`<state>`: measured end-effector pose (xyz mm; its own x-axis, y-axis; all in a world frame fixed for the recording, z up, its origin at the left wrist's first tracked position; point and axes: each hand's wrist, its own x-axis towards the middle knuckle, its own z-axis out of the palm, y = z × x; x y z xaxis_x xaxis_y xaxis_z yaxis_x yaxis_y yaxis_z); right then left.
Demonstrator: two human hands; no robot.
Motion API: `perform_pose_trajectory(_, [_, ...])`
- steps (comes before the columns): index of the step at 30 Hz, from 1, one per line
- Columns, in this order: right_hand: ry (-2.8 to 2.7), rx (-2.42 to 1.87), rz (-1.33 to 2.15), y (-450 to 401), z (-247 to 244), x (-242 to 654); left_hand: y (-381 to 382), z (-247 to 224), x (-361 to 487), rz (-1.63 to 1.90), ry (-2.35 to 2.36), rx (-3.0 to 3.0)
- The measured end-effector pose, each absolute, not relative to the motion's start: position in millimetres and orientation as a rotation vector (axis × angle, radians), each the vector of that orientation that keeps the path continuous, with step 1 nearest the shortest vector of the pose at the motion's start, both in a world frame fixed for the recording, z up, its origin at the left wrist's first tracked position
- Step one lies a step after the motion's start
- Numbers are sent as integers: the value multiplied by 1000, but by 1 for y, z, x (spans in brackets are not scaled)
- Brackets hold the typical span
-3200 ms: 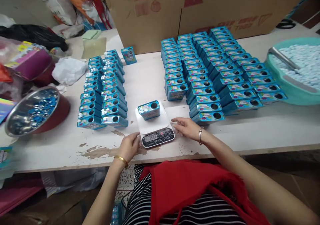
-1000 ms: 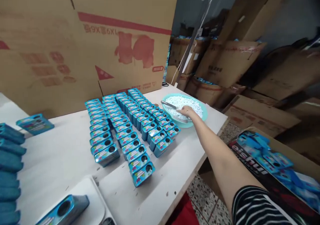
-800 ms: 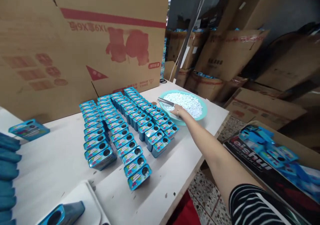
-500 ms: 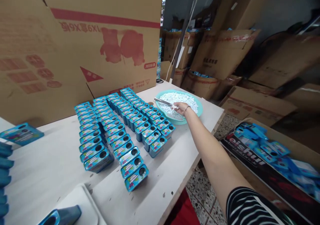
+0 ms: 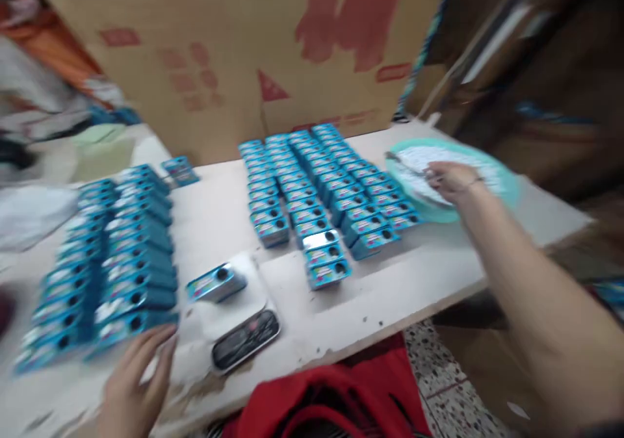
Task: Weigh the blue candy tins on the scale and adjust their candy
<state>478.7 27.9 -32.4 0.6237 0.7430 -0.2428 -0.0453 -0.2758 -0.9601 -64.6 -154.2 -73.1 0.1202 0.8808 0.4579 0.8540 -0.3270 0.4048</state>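
Observation:
My right hand point(image 5: 453, 179) is closed around one end of a long silvery metal utensil point(image 5: 400, 163), its exact kind blurred. It is over a pale turquoise basin point(image 5: 509, 188) of small white candies point(image 5: 480, 160). At the lower left, my left hand point(image 5: 139, 383) has its fingers stretched and apart, close to the front of a double row of blue tins point(image 5: 146, 266); whether it touches them I cannot tell. One blue tin point(image 5: 217, 283) lies on a white scale point(image 5: 246, 318) with a dark panel. More blue tins point(image 5: 322, 191) with round holes fill the table's middle in rows.
A large cardboard box point(image 5: 219, 100) stands along the back of the white table point(image 5: 361, 301). One tin point(image 5: 180, 170) lies apart near it. White and greenish bags point(image 5: 34, 214) are at the far left. Red cloth point(image 5: 336, 392) hangs at the front edge, above a speckled floor point(image 5: 443, 373).
The view has swung left, bringing the scale, the left-hand rows of tins and my left hand into sight. My right hand remains at the basin with the metal utensil.

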Motion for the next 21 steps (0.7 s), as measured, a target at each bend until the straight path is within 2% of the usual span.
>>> perform_pose_trajectory(6, [-1028, -1213, 1547, -12, -3, 314, -192, -103, -72, 889, 1904, 2215])
perform_pose_trajectory(9, [-1354, -1118, 1745, -37, -5, 227, -204, -118, -69, 903, 1910, 2166])
perform_pose_trajectory(14, [-1867, -1050, 1523, -43, -27, 148, -225, -138, -71, 989, 1895, 2052])
perform_pose_trajectory(21, [-2279, -1069, 1046, -44, -37, 132, -235, -154, -74, 1009, 1912, 1944])
